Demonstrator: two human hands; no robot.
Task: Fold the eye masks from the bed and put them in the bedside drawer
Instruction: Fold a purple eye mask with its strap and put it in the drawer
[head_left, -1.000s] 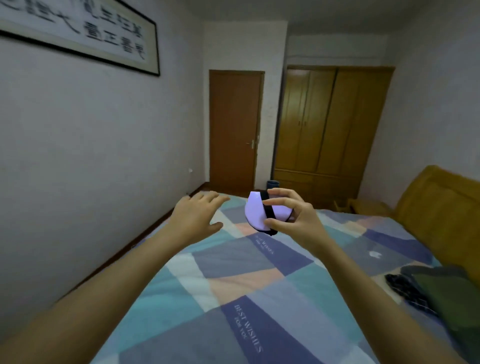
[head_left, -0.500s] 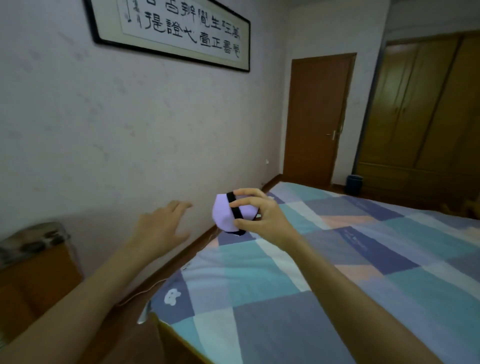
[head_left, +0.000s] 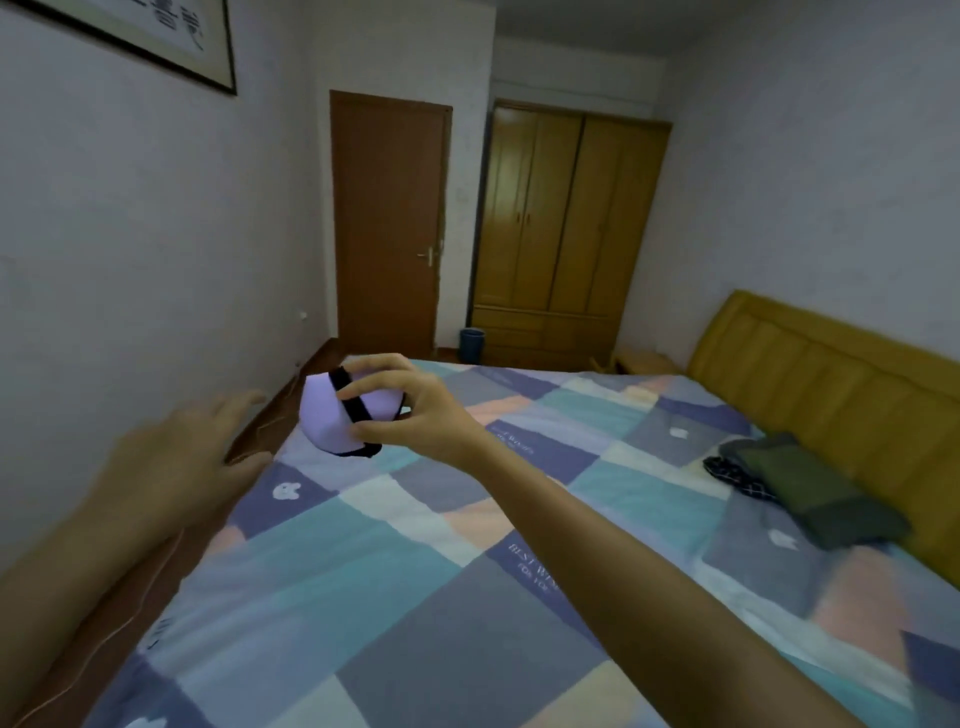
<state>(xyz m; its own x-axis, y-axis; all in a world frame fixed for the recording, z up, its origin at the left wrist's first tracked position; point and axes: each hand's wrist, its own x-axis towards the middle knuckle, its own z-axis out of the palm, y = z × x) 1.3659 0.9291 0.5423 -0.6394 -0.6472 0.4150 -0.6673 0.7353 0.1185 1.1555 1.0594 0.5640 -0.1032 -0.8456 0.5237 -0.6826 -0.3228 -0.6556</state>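
Lilac fabric, a folded eye mask with a black strap (head_left: 345, 415), sat pinched between the thumb and curled fingers of the right hand (head_left: 415, 410), held above the patchwork-quilted bed (head_left: 467, 571). Folding looked done; the drawer, out of view, remained. The left hand (head_left: 176, 457) hovered spread and empty.

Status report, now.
Right hand pinching folded lilac eye mask above patchwork bed. Left hand open, empty. Bedside drawer not in view.
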